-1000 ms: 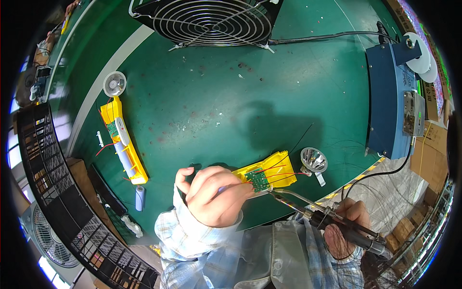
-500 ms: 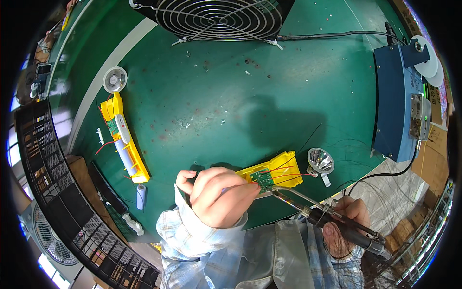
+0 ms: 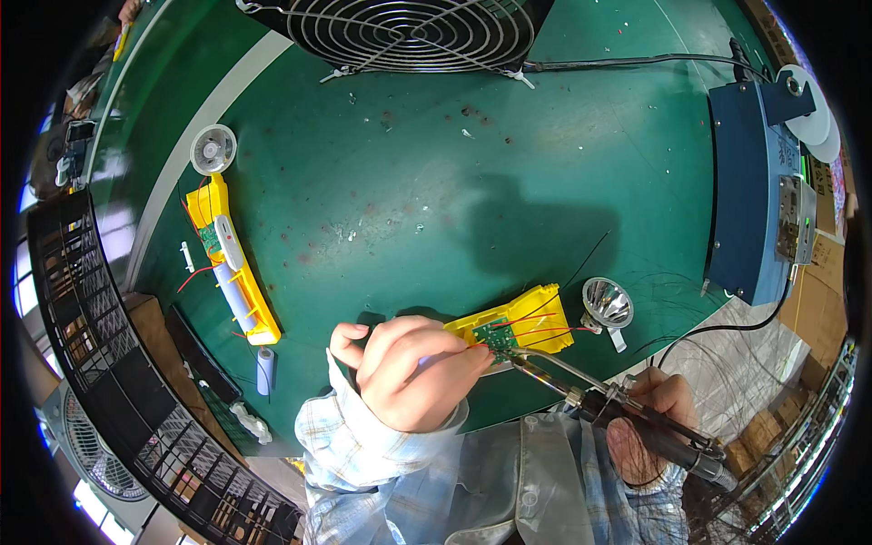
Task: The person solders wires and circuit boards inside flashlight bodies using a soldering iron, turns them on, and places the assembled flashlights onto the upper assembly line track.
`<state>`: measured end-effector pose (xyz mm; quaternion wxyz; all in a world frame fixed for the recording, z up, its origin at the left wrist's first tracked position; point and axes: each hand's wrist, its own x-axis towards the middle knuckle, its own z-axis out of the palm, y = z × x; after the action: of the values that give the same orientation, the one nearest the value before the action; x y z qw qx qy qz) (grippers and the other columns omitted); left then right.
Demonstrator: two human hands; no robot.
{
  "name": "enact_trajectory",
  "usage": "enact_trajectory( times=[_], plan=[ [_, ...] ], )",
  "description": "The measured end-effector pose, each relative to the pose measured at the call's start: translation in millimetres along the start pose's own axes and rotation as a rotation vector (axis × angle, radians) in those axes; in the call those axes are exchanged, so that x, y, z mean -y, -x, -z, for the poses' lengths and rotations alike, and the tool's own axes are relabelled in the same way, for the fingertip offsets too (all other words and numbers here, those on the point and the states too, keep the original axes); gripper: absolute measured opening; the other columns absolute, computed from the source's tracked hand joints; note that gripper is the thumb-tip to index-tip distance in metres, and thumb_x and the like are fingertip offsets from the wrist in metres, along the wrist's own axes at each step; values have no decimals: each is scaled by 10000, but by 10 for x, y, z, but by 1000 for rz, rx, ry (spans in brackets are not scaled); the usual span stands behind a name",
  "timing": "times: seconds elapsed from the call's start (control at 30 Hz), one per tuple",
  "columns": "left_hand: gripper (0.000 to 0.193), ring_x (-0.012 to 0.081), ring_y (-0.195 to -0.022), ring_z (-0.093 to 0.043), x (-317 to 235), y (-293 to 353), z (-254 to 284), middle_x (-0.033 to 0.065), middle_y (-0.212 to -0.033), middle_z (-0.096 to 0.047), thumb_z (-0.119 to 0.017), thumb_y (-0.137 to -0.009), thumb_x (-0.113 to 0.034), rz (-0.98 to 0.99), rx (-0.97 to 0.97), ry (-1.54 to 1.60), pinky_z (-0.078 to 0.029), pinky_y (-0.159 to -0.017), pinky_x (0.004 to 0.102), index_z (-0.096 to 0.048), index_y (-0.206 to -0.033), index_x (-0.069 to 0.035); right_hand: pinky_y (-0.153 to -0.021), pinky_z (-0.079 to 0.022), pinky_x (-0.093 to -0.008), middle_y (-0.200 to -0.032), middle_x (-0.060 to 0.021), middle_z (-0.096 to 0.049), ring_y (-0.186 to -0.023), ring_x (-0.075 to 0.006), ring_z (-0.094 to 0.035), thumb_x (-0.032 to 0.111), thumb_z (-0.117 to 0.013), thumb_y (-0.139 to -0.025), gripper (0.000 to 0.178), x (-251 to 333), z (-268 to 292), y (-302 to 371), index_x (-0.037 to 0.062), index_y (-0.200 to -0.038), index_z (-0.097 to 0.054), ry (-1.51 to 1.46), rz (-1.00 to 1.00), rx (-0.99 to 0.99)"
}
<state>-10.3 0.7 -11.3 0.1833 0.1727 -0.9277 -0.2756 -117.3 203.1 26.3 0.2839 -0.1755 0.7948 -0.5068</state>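
Note:
My left hand (image 3: 411, 372) is closed over the near-left part of a yellow flashlight housing (image 3: 545, 313), hiding that end of it. Its fingertips press beside a small green circuit board (image 3: 495, 334) in the housing; a bit of red wire shows there. In my right hand (image 3: 652, 413) is a black-handled soldering iron (image 3: 668, 442) with a thin metal tube along it. The iron's tip meets the near edge of the board, though the exact contact is too small to tell. Red and black wires run from the board toward a silver reflector (image 3: 607, 302) at the right.
A second yellow flashlight housing (image 3: 266, 320) lies at left with its reflector (image 3: 213, 149), battery and white switch piece; a loose battery (image 3: 264, 371) is below. A fan (image 3: 409, 36) stands at the back, a blue machine (image 3: 745, 191) at right, a black rack (image 3: 68, 272) along the left.
Almost nothing differs. Both hands, the iron and the housing keep their places, while the whole view has shifted very slightly.

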Motion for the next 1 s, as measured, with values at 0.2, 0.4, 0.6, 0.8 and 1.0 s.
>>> enact_trajectory(
  times=[0.2,0.4,0.6,0.8,1.0],
  plan=[
    [243,120,-693,-527,0,13,14,-59,-726,-545,-746,-455,-100,-4,-18,-7,-245,-676,314,-640,-661,-172,-508,-339,-212,-696,-65,-419,-621,-119,-399,273,-749,-656,451,17,-31,57,84,-740,-349,-41,-67,-54],
    [237,121,-703,-526,-13,2,12,-61,-733,-546,-747,-460,-101,-9,-12,-19,-245,-685,318,-639,-658,-172,-477,-326,-207,-693,-66,-411,-579,-112,-389,280,-767,-629,484,-89,-68,113,93,-739,-335,-141,-62,-109],
    [239,124,-709,-526,-13,9,9,-61,-735,-544,-751,-457,-105,0,-11,-21,-247,-692,324,-637,-657,-173,-452,-380,-314,-677,-118,-567,-502,-205,-527,240,-708,-674,322,19,-52,0,56,-704,-445,-38,26,-56],
    [240,127,-707,-526,9,29,16,-58,-738,-544,-752,-454,-106,-13,-10,-19,-248,-692,323,-637,-655,-171,-477,-334,-211,-699,-81,-422,-584,-114,-395,303,-749,-651,471,-22,-93,118,73,-746,-349,-193,-127,-82],
    [230,125,-710,-529,-21,-2,11,-57,-737,-543,-748,-459,-108,-3,-7,-13,-251,-693,320,-642,-655,-168,-431,-277,-256,-647,-107,-411,-525,-150,-386,206,-656,-717,353,-106,-169,180,33,-721,-349,115,315,-200]
  ],
)
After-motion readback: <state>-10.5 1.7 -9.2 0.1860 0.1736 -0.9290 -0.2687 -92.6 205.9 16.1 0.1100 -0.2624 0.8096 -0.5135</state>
